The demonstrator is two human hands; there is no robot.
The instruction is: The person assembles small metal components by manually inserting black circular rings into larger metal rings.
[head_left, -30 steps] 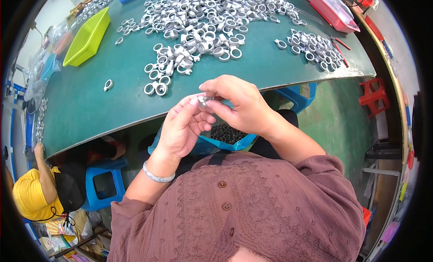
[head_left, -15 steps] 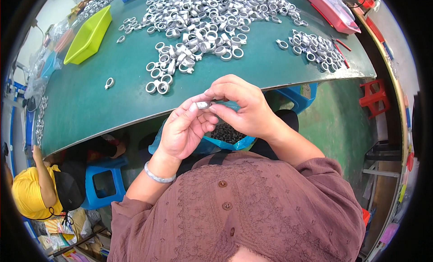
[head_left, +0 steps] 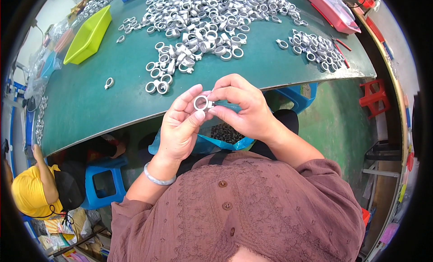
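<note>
A silvery metal ring (head_left: 195, 102) with a small lug on its right side is held up just past the table's near edge. My left hand (head_left: 179, 129) pinches the ring's left and lower rim between thumb and fingers. At the lug, the thumb and fingertips of my right hand (head_left: 241, 104) close on the ring. Below my hands an open blue plastic bag (head_left: 221, 143) holds many small dark parts (head_left: 227, 133). Beyond them, a large heap of similar metal rings (head_left: 212, 18) covers the table's far middle.
A smaller ring pile (head_left: 315, 50) lies at the right beside red-handled pliers (head_left: 341, 47). One loose ring (head_left: 109, 83) rests at the left on the green table (head_left: 90, 108). A yellow-green tray (head_left: 88, 36) and a pink tray (head_left: 331, 11) flank the heap. Someone in yellow (head_left: 36, 192) sits at left.
The ring has turned from edge-on to face-on, so its round opening now shows. My left fingers have spread and straightened upward around it; my right hand has barely moved.
</note>
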